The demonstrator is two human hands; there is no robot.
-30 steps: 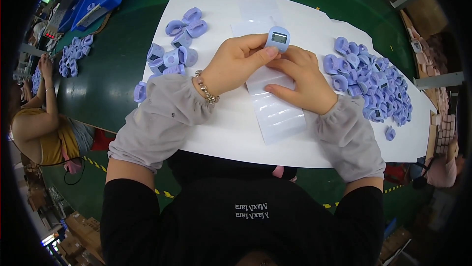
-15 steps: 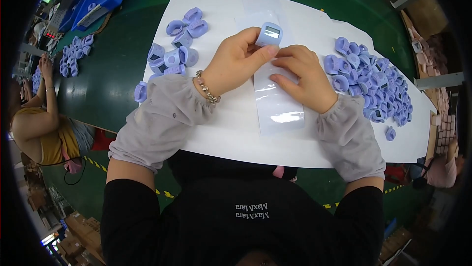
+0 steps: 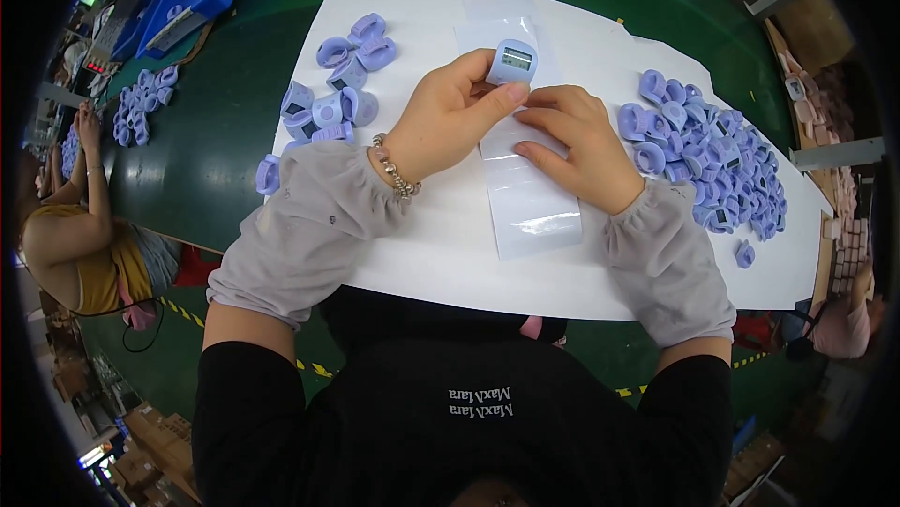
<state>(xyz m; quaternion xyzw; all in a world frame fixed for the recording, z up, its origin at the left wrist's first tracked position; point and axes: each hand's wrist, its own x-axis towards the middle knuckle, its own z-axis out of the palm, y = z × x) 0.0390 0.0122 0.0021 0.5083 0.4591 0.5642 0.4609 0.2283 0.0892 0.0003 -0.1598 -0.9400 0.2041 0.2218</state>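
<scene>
sleeves: grey elastic-cuffed covers over black top | left hand (image 3: 450, 113): beaded wrist bracelet | right hand (image 3: 574, 146): bare

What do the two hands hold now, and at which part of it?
The left hand holds a small lilac counter by its lower body, between thumb and fingers. The right hand holds nothing; its fingertips press on the glossy strip.

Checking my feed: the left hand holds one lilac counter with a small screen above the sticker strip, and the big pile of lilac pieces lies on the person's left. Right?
Not quite. The head view shows the big pile on the person's right. The left hand does hold the lilac counter above the sticker strip.
</scene>
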